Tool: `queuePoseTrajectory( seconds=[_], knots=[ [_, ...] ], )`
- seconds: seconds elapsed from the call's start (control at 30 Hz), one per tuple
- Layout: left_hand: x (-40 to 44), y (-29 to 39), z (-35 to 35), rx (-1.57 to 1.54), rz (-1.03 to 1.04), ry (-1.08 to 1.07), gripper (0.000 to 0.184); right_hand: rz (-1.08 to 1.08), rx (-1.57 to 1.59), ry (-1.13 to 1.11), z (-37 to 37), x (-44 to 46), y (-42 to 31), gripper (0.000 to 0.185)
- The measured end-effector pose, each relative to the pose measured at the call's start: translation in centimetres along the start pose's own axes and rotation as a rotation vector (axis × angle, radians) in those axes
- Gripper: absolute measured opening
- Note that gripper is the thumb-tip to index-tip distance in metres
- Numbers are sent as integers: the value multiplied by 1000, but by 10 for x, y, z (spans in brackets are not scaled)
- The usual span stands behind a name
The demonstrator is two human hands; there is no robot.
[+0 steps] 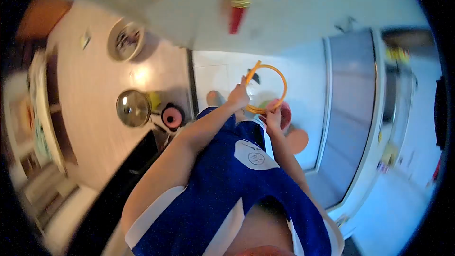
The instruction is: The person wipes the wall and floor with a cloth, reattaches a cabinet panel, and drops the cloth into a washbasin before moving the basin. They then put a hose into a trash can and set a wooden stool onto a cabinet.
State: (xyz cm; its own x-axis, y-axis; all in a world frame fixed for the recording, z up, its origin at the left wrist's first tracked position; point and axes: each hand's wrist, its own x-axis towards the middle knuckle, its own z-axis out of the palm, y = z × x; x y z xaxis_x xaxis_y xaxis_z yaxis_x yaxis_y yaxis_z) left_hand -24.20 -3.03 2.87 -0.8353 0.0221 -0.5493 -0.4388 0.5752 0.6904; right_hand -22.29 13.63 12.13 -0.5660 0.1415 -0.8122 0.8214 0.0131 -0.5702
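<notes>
A thin orange-yellow hose (286, 87), bent into a loop, is held in front of me above the white floor. My left hand (239, 96) is closed around the loop's left side, near the end of the hose that sticks up at the top. At the loop's lower edge, my right hand (273, 115) grips the hose with its fingers closed. Just behind the right hand is a pink-red round object (286, 115), partly covered. A dark object (254, 77) shows through the loop, too blurred to name.
A framed glass door (350, 109) stands to the right. On the left, beyond a dark threshold (192, 80), are a round bin (113, 42), a glossy round object (133, 108) and a pink-and-black round item (172, 116). A peach disc-shaped object (297, 141) sits near my right forearm. Red-and-gold decorations (241, 0) hang ahead.
</notes>
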Motion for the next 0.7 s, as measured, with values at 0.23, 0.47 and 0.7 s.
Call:
queuePoseTrajectory(
  seconds=[0.23, 0.47, 0.7],
  knots=[
    [-21, 127, 10, 261, 20, -364, 97, -35, 208, 281, -70, -5, 48, 32],
    [14, 142, 114, 510, -23, -705, 95, 174, 599, 416, -117, -1, 102, 42],
    [71, 132, 238, 897, 95, -907, 115, 385, 943, 369, -153, 69, 188, 42]
  ],
)
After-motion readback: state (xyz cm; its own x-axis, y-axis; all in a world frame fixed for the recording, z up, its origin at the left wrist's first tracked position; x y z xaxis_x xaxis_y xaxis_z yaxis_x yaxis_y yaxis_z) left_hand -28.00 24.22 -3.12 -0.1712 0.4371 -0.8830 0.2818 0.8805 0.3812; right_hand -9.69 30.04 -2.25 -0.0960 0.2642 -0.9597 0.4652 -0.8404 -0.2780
